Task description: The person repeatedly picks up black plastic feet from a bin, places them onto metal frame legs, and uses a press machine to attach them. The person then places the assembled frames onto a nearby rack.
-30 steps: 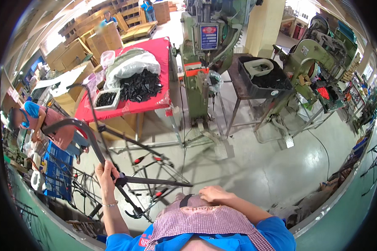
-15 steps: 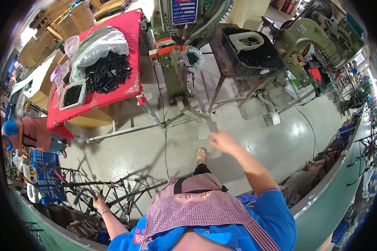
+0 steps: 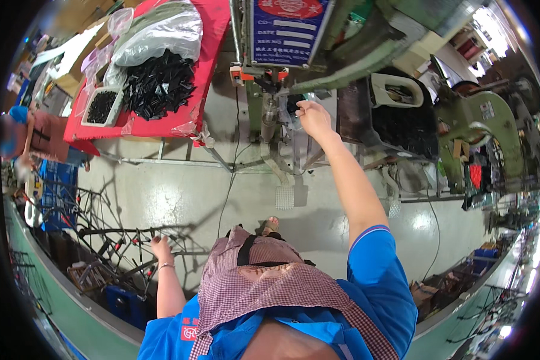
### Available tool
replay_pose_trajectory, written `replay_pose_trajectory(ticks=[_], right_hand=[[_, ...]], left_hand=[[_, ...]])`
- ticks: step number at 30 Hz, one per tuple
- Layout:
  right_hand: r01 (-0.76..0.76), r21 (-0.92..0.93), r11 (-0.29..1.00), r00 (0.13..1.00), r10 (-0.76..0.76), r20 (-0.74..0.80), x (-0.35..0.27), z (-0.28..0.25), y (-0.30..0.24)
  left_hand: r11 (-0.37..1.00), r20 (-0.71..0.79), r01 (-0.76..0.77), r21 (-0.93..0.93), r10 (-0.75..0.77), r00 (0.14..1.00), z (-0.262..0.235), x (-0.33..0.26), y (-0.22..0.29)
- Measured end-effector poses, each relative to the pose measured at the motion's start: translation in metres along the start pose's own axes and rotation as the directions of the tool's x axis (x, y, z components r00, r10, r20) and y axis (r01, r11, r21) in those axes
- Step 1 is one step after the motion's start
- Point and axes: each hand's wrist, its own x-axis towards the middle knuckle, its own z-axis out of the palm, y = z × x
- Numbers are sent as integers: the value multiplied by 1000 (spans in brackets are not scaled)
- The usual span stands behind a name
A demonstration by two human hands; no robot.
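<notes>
My right hand (image 3: pixel 314 120) reaches forward beside the green press (image 3: pixel 254 114), its fingers curled together. It is at a clear plastic bag (image 3: pixel 289 120) with dark contents hanging by the press; anything between the fingertips is too small to make out. Down at the left, my left hand (image 3: pixel 161 248) has its fingers loosely apart near black tubular frames (image 3: pixel 111 231) with small red parts. I see nothing held in it. A blue label plate (image 3: pixel 285 36) is fixed to the press, above an orange-red tray (image 3: pixel 241 74).
A red-covered table (image 3: pixel 210 66) at left bears black pieces (image 3: pixel 159 84) and a white tray (image 3: pixel 119 111). On the right are a black bin (image 3: pixel 375 129) and another green machine (image 3: pixel 492 120). A metal pedal (image 3: pixel 284 197) lies ahead. Another person (image 3: pixel 47 137) works at far left.
My right hand has moved forward from above the pedal to the bag beside the press. My body is closer to the press. My left hand no longer appears closed at the black frames.
</notes>
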Motion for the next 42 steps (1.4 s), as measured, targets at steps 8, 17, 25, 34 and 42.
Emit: replay_pose_trajectory(ticks=[8, 17, 25, 34, 42], right_hand=[[56, -270, 961, 988, -14, 155, 57, 22, 3], [180, -494, 851, 968, -64, 243, 70, 85, 133], [-528, 650, 547, 847, 398, 353, 42, 54, 71], [-379, 841, 385, 917, 279, 286, -11, -51, -74], [-416, 850, 324, 899, 290, 329, -10, -52, -99]], left_hand=[[895, 255, -413, 171, 365, 896, 96, -46, 90], [629, 185, -777, -41, 769, 612, 162, 7, 297], [408, 210, -872, 271, 859, 467, 251, 50, 387], [474, 308, -722, 503, 683, 663, 268, 78, 404], [245, 335, -888, 390, 860, 384, 265, 70, 386]])
